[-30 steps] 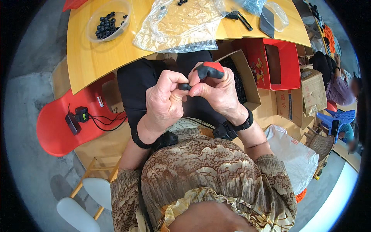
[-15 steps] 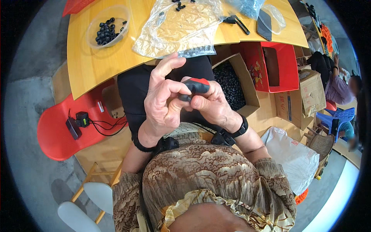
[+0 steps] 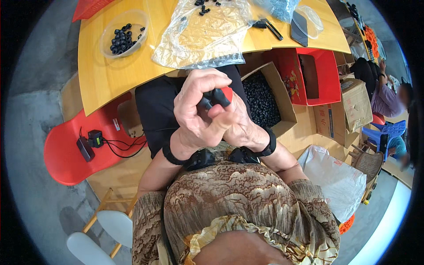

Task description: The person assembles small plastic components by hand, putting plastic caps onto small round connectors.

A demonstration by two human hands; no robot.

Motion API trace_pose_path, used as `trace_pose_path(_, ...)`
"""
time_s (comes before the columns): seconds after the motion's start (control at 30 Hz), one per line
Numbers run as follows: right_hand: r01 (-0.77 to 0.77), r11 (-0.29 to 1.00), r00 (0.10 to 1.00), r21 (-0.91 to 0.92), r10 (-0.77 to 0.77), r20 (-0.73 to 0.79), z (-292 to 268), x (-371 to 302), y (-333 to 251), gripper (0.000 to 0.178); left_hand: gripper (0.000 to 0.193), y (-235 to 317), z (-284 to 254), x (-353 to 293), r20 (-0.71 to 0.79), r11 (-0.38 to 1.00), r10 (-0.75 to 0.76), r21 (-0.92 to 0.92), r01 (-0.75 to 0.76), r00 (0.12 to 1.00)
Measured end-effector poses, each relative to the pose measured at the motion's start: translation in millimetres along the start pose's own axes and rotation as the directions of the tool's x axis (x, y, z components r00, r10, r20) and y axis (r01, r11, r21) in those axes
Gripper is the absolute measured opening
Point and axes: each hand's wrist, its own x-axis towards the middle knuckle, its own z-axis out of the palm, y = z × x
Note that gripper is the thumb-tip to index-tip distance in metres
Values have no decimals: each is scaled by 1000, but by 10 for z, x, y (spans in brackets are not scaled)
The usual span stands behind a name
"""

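Close in front of my body, both hands are closed together round a small, rounded red-and-black piece (image 3: 220,97), whose exact kind I cannot make out. My right hand (image 3: 242,126) grips it from the right, with the red side facing that palm. From the left, the fingers of my left hand (image 3: 194,104) curl over its top, and the thumb lies across below. A dark rounded end shows between the left fingers; whether it is a separate part is hidden. On the table ahead, a clear plastic bowl (image 3: 104,40) holds several black caps (image 3: 121,42).
A clear plastic bag (image 3: 198,42) with small black parts lies on the yellow table (image 3: 99,79). Right of it are a black cutter (image 3: 273,30) and a dark phone (image 3: 299,30). Below stand a carton (image 3: 287,108) of black pieces and a red box (image 3: 329,75). A red chair (image 3: 62,154) stands left.
My left fingers, stretched up before, have folded down over the red-and-black piece. The piece has turned more upright, and my hands have drawn closer together.
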Motion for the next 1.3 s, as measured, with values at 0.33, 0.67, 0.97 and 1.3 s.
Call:
trace_pose_path(0.33,91,990,992,-104,-100,-82,23,-29,14,3,16,-64,111,51,-83,993,114,-14,-116,990)
trace_pose_path(0.67,-52,988,998,143,57,-33,-8,-14,2,40,46,-141,-95,-81,75,977,-26,-210,41,997)
trace_pose_path(0.97,-60,966,992,252,85,-90,15,-47,36,40,18,-55,-259,-15,137,987,17,159,-39,990)
trace_pose_path(1.3,-59,916,933,397,192,-304,10,-72,-84,16,14,94,-231,-67,114,965,-121,247,90,986)
